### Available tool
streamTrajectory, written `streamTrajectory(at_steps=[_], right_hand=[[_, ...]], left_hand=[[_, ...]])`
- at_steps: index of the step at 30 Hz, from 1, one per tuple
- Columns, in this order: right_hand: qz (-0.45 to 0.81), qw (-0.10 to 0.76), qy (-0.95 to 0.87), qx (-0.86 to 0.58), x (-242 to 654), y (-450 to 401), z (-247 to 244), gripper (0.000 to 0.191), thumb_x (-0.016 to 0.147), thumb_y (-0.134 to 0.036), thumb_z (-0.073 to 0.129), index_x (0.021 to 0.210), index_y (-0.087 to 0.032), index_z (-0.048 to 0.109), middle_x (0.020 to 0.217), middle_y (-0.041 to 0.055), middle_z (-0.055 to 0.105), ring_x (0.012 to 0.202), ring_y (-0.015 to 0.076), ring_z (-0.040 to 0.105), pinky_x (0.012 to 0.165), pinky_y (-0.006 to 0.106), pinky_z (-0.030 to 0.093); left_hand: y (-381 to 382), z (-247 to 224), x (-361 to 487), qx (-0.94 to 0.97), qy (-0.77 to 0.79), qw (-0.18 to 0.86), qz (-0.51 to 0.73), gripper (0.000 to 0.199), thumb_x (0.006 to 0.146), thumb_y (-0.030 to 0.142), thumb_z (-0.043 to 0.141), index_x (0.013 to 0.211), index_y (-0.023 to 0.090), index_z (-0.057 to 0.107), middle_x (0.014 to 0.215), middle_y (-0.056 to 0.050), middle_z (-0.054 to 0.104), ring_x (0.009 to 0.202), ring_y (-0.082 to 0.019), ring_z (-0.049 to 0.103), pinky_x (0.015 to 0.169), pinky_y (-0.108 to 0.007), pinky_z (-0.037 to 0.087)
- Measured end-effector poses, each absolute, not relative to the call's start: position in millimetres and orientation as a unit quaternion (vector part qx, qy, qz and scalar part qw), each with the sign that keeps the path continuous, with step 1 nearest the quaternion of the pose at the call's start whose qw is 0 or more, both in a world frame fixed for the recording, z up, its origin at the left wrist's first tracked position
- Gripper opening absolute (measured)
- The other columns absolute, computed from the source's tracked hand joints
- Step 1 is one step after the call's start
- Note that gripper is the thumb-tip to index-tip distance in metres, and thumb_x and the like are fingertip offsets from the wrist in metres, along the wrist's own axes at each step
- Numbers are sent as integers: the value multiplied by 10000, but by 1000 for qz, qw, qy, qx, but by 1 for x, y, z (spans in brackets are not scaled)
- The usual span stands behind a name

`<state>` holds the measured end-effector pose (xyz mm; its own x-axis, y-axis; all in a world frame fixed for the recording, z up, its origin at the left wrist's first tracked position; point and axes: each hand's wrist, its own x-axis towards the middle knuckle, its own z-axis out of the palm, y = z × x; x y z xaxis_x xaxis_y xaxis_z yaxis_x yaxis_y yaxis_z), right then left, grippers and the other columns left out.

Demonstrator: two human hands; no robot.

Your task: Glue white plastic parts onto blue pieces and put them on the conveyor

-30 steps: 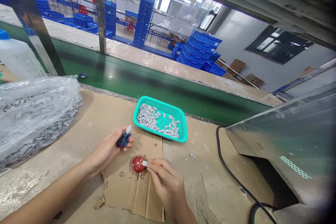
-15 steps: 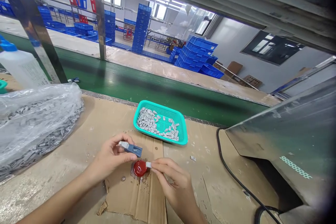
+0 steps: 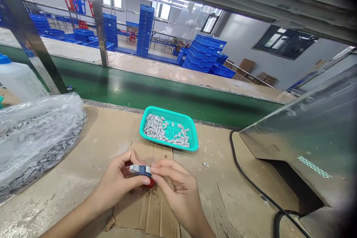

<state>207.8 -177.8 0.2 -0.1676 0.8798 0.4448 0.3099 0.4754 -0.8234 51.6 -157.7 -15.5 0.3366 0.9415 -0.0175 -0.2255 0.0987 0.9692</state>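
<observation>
My left hand (image 3: 124,174) is closed around a small dark blue plastic part (image 3: 142,170) that has a light grey piece (image 3: 134,169) at its left end. Between the fingertips of my right hand (image 3: 177,182) is a small light grey plastic piece (image 3: 148,169), pressed against the right end of the blue part. Directly below, a red cap (image 3: 151,183) is mostly hidden by the hands and the part. Farther back, a turquoise basket (image 3: 196,134) holds many similar small grey pieces.
A clear plastic bag (image 3: 55,115) full of grey parts lies at the left, with a white bottle (image 3: 21,81) behind it. One loose grey piece (image 3: 205,164) rests on the table. A black cable (image 3: 245,174) runs by a metal housing (image 3: 315,130) at the right.
My right hand has moved the grey piece from the rim of the red cap up and left onto the blue part. The blue part has been turned and lowered slightly.
</observation>
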Motion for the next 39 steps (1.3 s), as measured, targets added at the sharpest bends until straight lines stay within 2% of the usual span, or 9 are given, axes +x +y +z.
streamTrajectory(at_steps=[5, 10, 15, 19, 22, 26, 30, 35, 39], right_hand=[[274, 443, -743, -421, 205, -186, -5, 297, 774, -44, 479, 998, -185, 613, 1009, 78, 535, 871, 138, 566, 743, 240, 512], [189, 411, -782, -429, 212, -183, -7, 462, 785, -70, 455, 1230, -189, 429, 1156, 89, 468, 1052, 170, 481, 892, 279, 452], [97, 420, -730, -530, 255, -158, -3, 260, 827, -142, 435, 1051, -196, 554, 1010, 67, 581, 948, 174, 550, 814, 291, 479], [112, 222, -758, -603, 284, -110, 1, 236, 854, -97, 394, 988, -143, 583, 974, 76, 610, 921, 164, 559, 813, 296, 460], [140, 128, -772, -607, 289, -70, 0, 120, 807, -92, 511, 854, -131, 614, 868, 50, 629, 802, 150, 588, 736, 301, 482], [160, 50, -763, -624, 285, -42, -8, 131, 831, -243, 530, 812, -124, 582, 780, 8, 599, 673, 106, 581, 603, 248, 494], [153, 87, -765, -620, 282, -43, -10, 161, 840, -265, 515, 869, -117, 570, 830, 23, 591, 713, 120, 578, 638, 274, 494], [160, 242, -748, -598, 288, -75, 3, 145, 839, -250, 512, 837, -117, 569, 875, 31, 583, 810, 141, 560, 732, 332, 473], [219, 370, -711, -557, 283, -111, 4, 136, 835, -235, 518, 882, -112, 554, 794, 8, 571, 648, 100, 554, 596, 261, 485]], left_hand=[[-156, -19, 57, 403, 368, 700, 461, 222, 600, 224, 720, 634, 156, 512, 613, 42, 563, 611, -82, 530, 580, -185, 432], [-147, -7, 58, 246, 396, 729, 502, 362, 595, 275, 719, 919, 196, 577, 872, 3, 617, 789, -112, 570, 711, -210, 466], [-109, -8, 31, 311, 468, 613, 555, 438, 657, 383, 640, 1012, 144, 548, 1013, -81, 607, 857, -161, 579, 736, -238, 465], [-38, -16, 14, 584, 535, 407, 454, 429, 808, 363, 430, 1175, 143, 464, 1094, -81, 577, 939, -183, 558, 811, -289, 443], [27, -20, 20, 625, 586, 326, 399, 351, 763, 226, 532, 1100, 127, 529, 1092, -80, 576, 1025, -234, 507, 894, -356, 385], [80, -26, 38, 659, 627, 238, 341, 261, 804, 263, 521, 1031, 135, 540, 1099, -82, 537, 1043, -227, 484, 900, -459, 368], [74, -40, 38, 660, 654, 170, 328, 383, 814, 297, 503, 1162, 146, 448, 1248, -110, 418, 1151, -272, 383, 943, -526, 299], [6, -51, 9, 675, 643, 159, 323, 476, 812, 276, 506, 1248, 156, 357, 1357, -122, 279, 1227, -287, 278, 987, -519, 247], [-67, -65, -14, 663, 640, 178, 345, 459, 812, 268, 506, 1235, 156, 368, 1317, -120, 343, 1183, -272, 351, 964, -504, 291]])
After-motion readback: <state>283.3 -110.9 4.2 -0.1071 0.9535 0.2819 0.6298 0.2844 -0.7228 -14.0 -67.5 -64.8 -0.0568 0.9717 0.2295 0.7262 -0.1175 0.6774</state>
